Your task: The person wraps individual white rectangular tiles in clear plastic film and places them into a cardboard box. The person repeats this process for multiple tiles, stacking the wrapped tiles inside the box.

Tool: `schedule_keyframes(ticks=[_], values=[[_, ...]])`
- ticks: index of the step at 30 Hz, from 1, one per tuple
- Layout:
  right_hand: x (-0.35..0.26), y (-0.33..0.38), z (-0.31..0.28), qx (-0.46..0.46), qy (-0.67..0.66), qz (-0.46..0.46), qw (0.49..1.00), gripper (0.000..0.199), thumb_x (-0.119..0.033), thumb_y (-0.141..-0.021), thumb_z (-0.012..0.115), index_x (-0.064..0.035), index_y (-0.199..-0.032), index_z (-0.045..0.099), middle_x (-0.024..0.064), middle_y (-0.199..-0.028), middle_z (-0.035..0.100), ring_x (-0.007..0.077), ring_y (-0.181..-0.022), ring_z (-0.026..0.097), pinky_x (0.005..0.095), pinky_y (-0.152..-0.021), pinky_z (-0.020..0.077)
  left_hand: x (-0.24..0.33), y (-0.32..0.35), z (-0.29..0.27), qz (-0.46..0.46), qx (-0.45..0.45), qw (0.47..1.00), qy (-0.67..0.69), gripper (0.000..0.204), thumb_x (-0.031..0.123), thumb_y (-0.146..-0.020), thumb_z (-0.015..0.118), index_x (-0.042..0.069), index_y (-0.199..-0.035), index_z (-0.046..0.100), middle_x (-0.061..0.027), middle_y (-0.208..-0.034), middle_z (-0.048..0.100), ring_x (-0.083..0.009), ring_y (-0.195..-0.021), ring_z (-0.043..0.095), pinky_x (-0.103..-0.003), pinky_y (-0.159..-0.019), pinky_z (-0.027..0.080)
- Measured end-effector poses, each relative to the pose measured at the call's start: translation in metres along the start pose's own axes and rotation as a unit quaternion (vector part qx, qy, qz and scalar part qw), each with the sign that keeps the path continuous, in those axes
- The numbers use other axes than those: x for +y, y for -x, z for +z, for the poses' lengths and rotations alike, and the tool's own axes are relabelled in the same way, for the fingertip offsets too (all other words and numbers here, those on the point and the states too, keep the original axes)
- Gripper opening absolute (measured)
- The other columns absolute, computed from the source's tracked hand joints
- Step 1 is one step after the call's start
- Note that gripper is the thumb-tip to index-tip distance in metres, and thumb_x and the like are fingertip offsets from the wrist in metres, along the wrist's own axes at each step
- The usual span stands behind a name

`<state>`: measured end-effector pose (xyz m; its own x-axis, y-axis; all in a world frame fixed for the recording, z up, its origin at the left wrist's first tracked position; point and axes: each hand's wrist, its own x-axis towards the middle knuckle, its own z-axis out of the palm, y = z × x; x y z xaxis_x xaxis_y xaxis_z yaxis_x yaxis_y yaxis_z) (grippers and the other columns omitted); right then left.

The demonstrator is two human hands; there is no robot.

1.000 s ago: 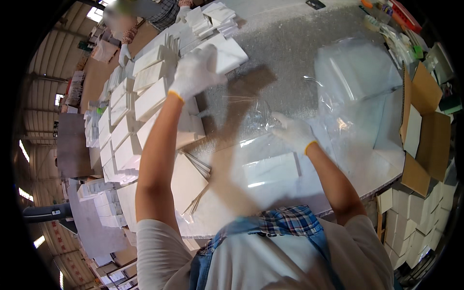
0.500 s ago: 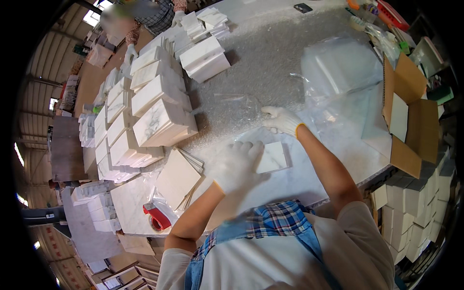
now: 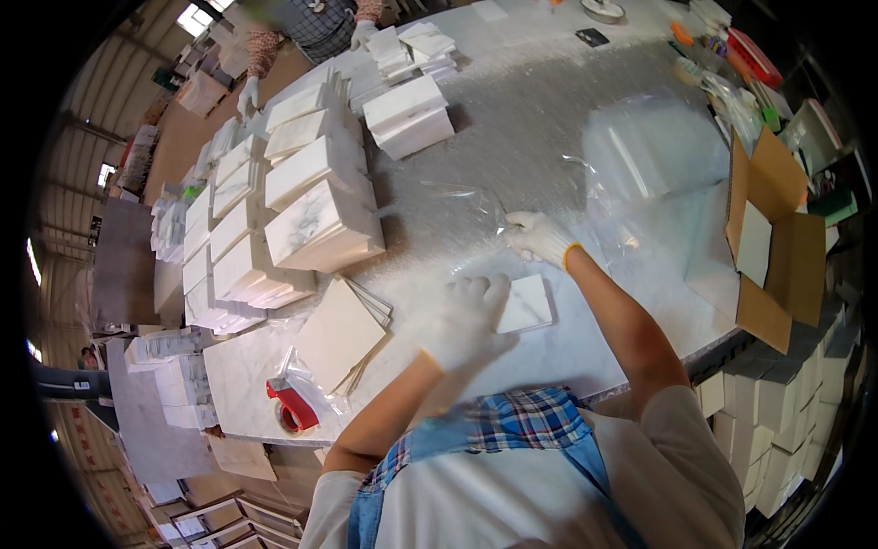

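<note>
My gloved left hand lies palm down with its fingers spread at the left edge of a small white marble tile. It holds nothing that I can see and is slightly blurred. Beyond the tile, my gloved right hand has its fingertips closed at the edge of a thin clear plastic bag, which spreads to the left over the dusty table. The bag's outline is hard to make out. Left of my left hand lie several flat cream tiles, fanned out.
Stacks of white marble tiles stand at the left. A red tape dispenser sits at the near left edge. Clear plastic bags lie at the right beside an open cardboard box. Across the table, a person's gloved hand is near the stacks.
My view has shifted slightly. My right hand has closed its fingers more at the plastic bag's edge. My left hand stays beside the small tile.
</note>
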<state>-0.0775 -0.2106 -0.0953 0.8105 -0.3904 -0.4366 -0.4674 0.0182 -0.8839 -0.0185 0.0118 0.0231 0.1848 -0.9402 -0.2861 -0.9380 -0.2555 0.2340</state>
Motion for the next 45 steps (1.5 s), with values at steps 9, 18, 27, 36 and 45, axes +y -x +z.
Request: schedule_keyframes(ticks=[9, 18, 27, 36, 45], values=[[-0.018, -0.032, 0.020, 0.218, -0.123, -0.140, 0.958, 0.053, -0.015, -0.088, 0.071, 0.0023, -0.138, 0.063, 0.0094, -0.095, 0.076, 0.0117, -0.080, 0.066, 0.0267, -0.076, 0.0531, -0.018, -0.001, 0.011, -0.186, 0.206, 0.939, 0.201, 0.083, 0.042, -0.077, 0.084, -0.004, -0.138, 0.052, -0.0245, -0.127, 0.060, -0.0397, -0.120, 0.059, -0.047, -0.100, 0.051], [-0.141, 0.072, 0.017, 0.157, -0.235, -0.276, 0.918, 0.052, -0.011, -0.099, 0.068, 0.0013, -0.148, 0.053, 0.0079, -0.109, 0.072, 0.0105, -0.092, 0.065, 0.0265, -0.081, 0.0519, -0.063, -0.062, -0.013, -0.042, 0.132, 0.601, 0.787, 0.059, 0.012, -0.091, 0.077, -0.006, -0.142, 0.051, -0.0099, -0.113, 0.068, -0.0189, -0.099, 0.065, -0.033, -0.088, 0.056], [-0.119, 0.153, 0.022, 0.123, -0.295, -0.323, 0.890, 0.044, -0.004, -0.099, 0.068, 0.0028, -0.141, 0.059, 0.0100, -0.114, 0.073, 0.0129, -0.102, 0.068, 0.0278, -0.088, 0.0548, -0.041, -0.008, -0.061, 0.034, 0.203, 0.722, 0.661, 0.023, 0.012, -0.092, 0.078, -0.006, -0.106, 0.076, -0.0070, -0.101, 0.074, -0.0132, -0.087, 0.067, -0.029, -0.078, 0.055], [-0.055, 0.254, 0.022, -0.047, 0.069, -0.354, 0.931, 0.014, -0.010, -0.088, 0.076, -0.0050, -0.101, 0.081, 0.0094, -0.096, 0.078, 0.0206, -0.090, 0.073, 0.0317, -0.080, 0.0566, -0.011, 0.104, -0.037, 0.320, 0.275, 0.883, 0.206, 0.025, 0.012, -0.082, 0.074, 0.015, -0.106, 0.080, -0.0072, -0.106, 0.074, -0.0272, -0.096, 0.065, -0.042, -0.087, 0.052], [0.068, 0.235, 0.078, -0.118, 0.130, -0.333, 0.927, 0.021, -0.028, -0.095, 0.068, -0.0098, -0.094, 0.077, 0.0097, -0.089, 0.074, 0.0316, -0.083, 0.069, 0.0385, -0.074, 0.0554, -0.002, 0.122, 0.112, 0.223, 0.110, 0.968, 0.020, 0.020, 0.021, -0.092, 0.063, 0.016, -0.106, 0.077, -0.0048, -0.106, 0.072, -0.0251, -0.104, 0.062, -0.039, -0.098, 0.046]])
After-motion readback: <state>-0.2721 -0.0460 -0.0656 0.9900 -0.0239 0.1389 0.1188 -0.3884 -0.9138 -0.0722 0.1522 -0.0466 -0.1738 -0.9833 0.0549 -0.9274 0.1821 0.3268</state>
